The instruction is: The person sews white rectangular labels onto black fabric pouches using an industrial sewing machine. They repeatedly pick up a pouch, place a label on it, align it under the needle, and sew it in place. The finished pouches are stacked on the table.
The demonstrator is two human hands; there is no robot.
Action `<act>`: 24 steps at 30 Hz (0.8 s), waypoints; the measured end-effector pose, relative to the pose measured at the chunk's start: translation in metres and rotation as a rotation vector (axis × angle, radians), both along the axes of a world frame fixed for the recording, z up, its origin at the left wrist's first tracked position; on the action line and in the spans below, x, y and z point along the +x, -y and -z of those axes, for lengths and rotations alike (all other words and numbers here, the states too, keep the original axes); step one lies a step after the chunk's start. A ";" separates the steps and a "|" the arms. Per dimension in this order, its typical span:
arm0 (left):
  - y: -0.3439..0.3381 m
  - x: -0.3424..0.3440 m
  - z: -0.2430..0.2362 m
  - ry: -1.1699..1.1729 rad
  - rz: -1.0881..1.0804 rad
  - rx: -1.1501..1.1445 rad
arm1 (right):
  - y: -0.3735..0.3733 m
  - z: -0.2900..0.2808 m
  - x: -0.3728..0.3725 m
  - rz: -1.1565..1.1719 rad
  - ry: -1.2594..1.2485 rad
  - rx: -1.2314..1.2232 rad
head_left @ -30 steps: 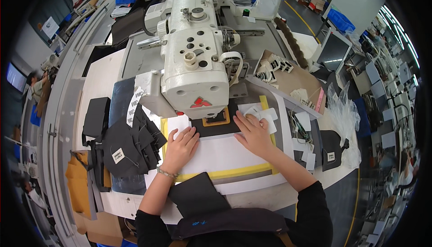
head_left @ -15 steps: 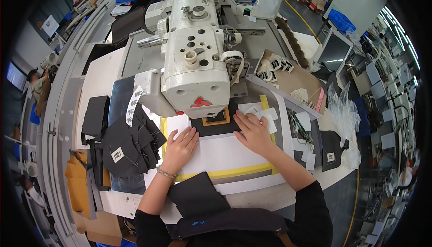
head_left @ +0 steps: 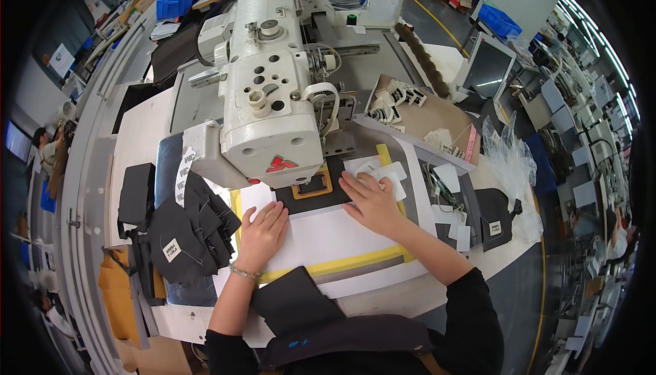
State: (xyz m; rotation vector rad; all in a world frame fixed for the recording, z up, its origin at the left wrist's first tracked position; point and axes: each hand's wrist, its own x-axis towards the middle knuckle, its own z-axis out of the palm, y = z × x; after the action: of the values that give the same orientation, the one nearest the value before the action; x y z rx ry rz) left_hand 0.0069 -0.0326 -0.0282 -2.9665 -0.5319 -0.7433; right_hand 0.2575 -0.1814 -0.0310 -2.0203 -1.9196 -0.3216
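Observation:
A black sheet piece (head_left: 316, 202) lies under the head of a white industrial sewing machine (head_left: 272, 136). An orange-yellow rectangular frame (head_left: 329, 185) sits on it below the machine head. My left hand (head_left: 263, 237) rests flat, its outstretched fingertips at the sheet's left end. My right hand (head_left: 372, 202) lies with fingers spread over the sheet's right end, close to some white labels or cards (head_left: 391, 171). Beneath is a white work sheet (head_left: 321, 238) edged with yellow tape (head_left: 328, 260). Whatever lies directly under the machine head is hidden.
Black pieces with a white label (head_left: 179, 238) are piled at left. Another black piece (head_left: 294, 300) lies before me. At right stand a cardboard tray of labels (head_left: 427, 115), a labelled black piece (head_left: 493, 221) and clear plastic bags (head_left: 512, 163). Other people work farther off.
The whole view has shifted slightly, with the machine now farther left in the picture. Both hands stay at the black sheet's ends, with little visible movement against it.

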 end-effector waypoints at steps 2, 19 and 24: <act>0.000 -0.001 -0.001 0.013 -0.004 0.002 | -0.001 -0.012 0.009 0.037 -0.059 0.119; -0.003 -0.004 0.001 0.030 0.012 0.003 | -0.067 -0.003 0.262 0.911 -0.610 0.173; -0.001 -0.002 -0.002 0.039 0.008 -0.028 | -0.049 -0.017 0.254 0.768 -0.555 0.337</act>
State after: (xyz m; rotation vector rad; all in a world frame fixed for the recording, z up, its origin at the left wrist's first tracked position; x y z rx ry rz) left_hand 0.0049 -0.0315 -0.0261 -2.9875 -0.5376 -0.8019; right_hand 0.5113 -0.1324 -0.0135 -2.2108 -0.6759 -0.2039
